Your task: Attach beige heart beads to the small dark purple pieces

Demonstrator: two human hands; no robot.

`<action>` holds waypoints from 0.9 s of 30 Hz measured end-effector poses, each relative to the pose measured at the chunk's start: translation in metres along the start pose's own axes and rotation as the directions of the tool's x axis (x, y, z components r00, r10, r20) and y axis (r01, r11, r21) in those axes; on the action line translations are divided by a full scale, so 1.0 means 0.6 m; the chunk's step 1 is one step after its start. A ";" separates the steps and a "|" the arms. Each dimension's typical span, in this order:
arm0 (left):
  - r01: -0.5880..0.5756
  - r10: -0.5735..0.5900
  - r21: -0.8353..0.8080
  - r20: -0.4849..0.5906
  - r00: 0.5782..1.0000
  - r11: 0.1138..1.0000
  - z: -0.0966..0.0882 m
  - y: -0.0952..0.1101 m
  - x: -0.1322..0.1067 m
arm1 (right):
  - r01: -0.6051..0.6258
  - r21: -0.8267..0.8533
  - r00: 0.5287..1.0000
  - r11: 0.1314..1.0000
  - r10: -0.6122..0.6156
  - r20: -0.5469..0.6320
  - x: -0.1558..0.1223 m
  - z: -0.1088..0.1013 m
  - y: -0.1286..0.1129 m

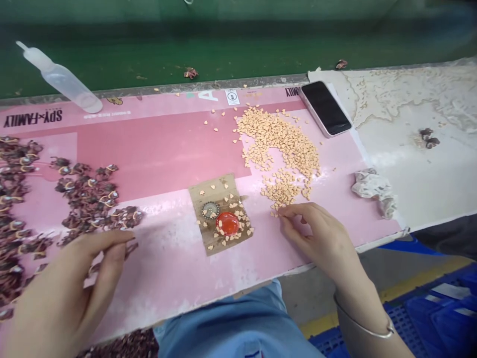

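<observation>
Thumb and forefinger of the person's left hand (55, 286) are pinched together on a thin, dark reddish-brown piece (131, 248), held low over the left part of the worktop (160, 268), towards its near edge. Beyond and beside that hand, dark reddish-brown clusters with pale tan loops (89, 191) lie in heaps along the left end of the worktop.

The right hand (324, 241) is at the near end of a spread of small, tan, roughly heart-shaped pieces (286, 136), thumb and forefinger tips drawn close together; whether they grip one of the pieces cannot be told. The spread curves from near the far edge of the worktop towards the near edge, right of the middle. A thin silver metal bangle (367, 323) circles the right forearm.

Between the hands, nearer the near edge, lies a brown wood-patterned square sheet (197, 201). On it show a glossy red round dome (229, 220), a grey round disc with a crimped rim (210, 210) and scattered tan pieces.

A pink printed sheet (160, 154) covers much of the worktop. A translucent plastic squeeze bottle (63, 82) lies towards the far left corner, a white-edged phone with a black screen (328, 107) near the far edge, and a crumpled white wad (374, 191) towards the right.
</observation>
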State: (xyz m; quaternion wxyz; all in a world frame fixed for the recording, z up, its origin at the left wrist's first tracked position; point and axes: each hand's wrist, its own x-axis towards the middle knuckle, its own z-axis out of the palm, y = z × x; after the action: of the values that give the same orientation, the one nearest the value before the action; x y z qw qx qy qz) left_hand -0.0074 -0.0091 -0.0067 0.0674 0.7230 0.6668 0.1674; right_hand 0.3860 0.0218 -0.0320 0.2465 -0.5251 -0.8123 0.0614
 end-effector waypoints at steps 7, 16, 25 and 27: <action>0.009 -0.028 -0.135 -0.141 0.990 0.991 0.014 0.020 -0.015 | -0.051 0.203 0.998 0.978 0.059 -0.031 0.007 -0.009 -0.023; 0.137 -0.160 -0.331 -0.045 0.986 0.934 0.009 0.103 -0.042 | -0.172 0.178 0.977 0.969 0.191 -0.099 -0.006 -0.013 -0.013; 0.093 -0.111 -0.363 -0.030 0.993 0.927 0.017 0.116 -0.030 | -0.059 0.099 0.998 0.993 0.060 -0.007 -0.004 -0.005 -0.010; 0.139 -0.161 -0.377 -0.028 0.987 0.916 0.015 0.125 -0.032 | -0.030 0.077 0.999 0.997 0.031 -0.009 0.002 -0.002 -0.013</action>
State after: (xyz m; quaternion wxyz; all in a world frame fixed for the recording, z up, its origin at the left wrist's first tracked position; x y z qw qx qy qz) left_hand 0.0650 -0.0346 0.0061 0.1972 0.6383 0.6779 0.3067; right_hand 0.3794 0.0190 -0.0279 0.2695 -0.5278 -0.8000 0.0938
